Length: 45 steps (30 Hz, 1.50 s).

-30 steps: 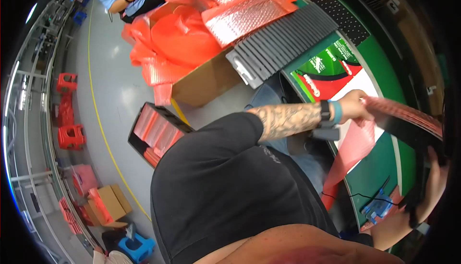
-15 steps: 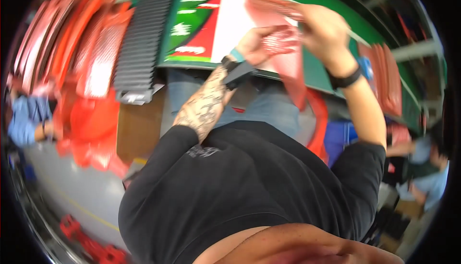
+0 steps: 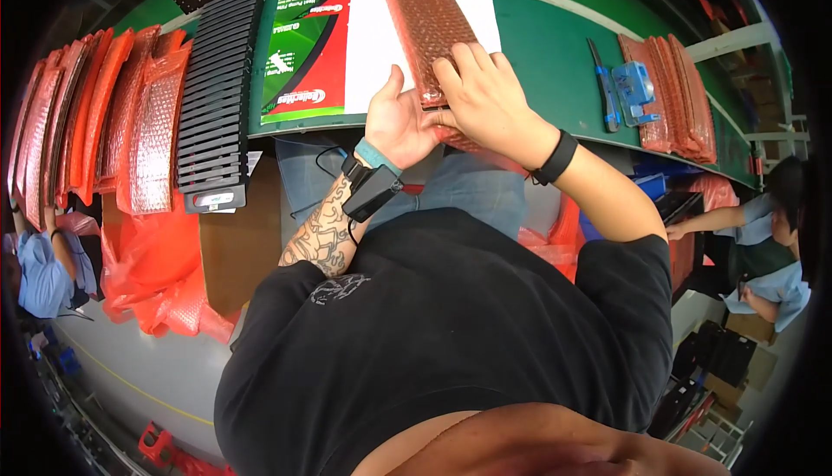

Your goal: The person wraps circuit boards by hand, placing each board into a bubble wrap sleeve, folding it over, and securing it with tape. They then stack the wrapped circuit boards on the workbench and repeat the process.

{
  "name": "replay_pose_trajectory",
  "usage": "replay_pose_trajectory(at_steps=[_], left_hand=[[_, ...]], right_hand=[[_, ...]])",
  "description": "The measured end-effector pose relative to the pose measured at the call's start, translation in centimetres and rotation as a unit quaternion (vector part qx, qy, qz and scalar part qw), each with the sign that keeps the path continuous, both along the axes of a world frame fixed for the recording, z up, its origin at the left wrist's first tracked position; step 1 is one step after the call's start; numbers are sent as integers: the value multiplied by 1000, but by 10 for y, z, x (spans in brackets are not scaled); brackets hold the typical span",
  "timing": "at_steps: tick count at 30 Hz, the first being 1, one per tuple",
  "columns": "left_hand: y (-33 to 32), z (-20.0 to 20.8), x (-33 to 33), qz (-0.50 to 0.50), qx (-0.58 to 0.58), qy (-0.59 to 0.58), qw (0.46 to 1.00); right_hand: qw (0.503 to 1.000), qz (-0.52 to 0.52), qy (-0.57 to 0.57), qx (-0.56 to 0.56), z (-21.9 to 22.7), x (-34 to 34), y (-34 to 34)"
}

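A long red bubble-wrap bag (image 3: 431,25) lies on the white part of a printed sheet, its far end pointing away from me. My right hand (image 3: 485,99) curls over the bag's near end, fingers pressed on the wrap. Beside that end my left hand (image 3: 397,125) is turned palm up, thumb stretched away; its fingertips reach toward the flap and are partly hidden. Below my right hand, a loose red flap hangs past the table edge. What the bag contains is hard to make out.
Left of the green, red and white printed sheet (image 3: 303,51) stands a row of black slatted panels (image 3: 221,86), then many red bubble-wrap packs (image 3: 156,121). A blue tape dispenser (image 3: 637,86) and more wrapped packs (image 3: 685,103) are at right. Co-workers sit on both sides.
My right hand has come down and left from above the bag to its near end. The bag, blurred and lifted before, now lies straight on the sheet. My left palm has opened.
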<state>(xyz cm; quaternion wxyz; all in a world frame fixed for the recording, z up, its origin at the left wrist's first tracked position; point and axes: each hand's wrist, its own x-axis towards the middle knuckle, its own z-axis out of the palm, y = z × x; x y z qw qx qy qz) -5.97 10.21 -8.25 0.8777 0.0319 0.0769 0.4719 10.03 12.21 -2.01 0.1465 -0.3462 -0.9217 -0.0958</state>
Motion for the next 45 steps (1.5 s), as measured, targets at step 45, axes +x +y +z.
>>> replay_pose_trajectory(at_steps=[45], left_hand=[[25,-22,28,189,65,333,921]], right_hand=[[601,-131,602,-509,-78,7,58]])
